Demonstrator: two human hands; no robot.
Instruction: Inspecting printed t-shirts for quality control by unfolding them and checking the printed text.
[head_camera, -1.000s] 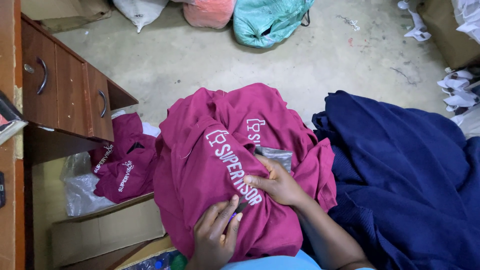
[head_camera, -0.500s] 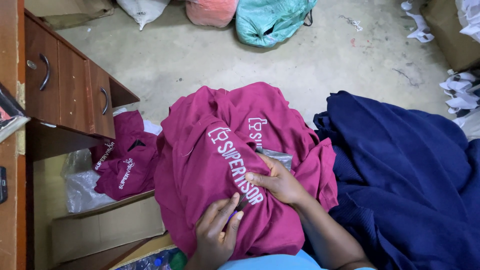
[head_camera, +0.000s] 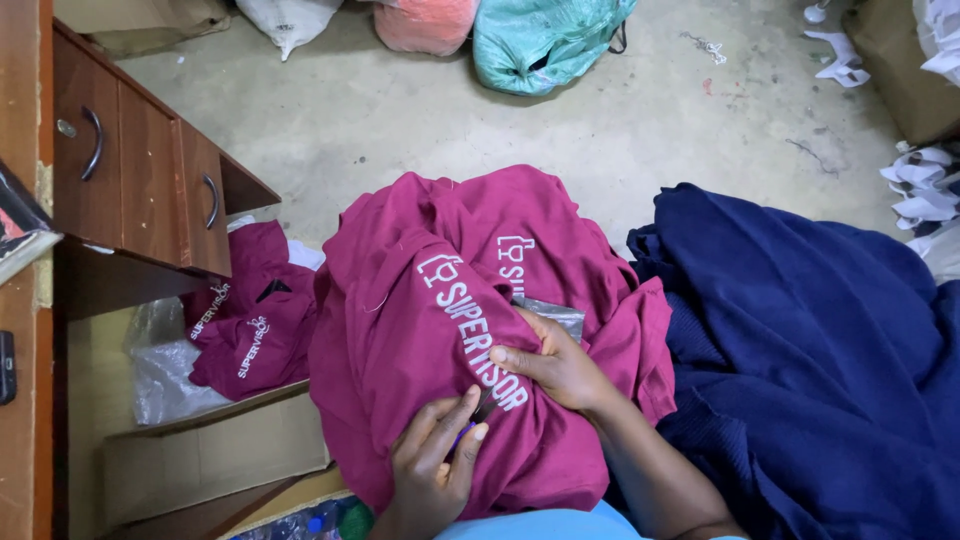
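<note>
Maroon garment with white embroidered lettering lies bunched over the person's lap, between the wooden desk and a navy cloth heap. Left hand pinches a small tool, apparently a thread snip, against the lettering; right hand grips the fabric taut. A slip could nick the cloth.

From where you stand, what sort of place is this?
Probably a small garment workshop or storeroom. A maroon shirt with white embroidered lettering lies under both hands, more like it sit in a cardboard box, a heap of navy fabric lies beside, and stuffed sacks stand on the concrete floor.
</note>
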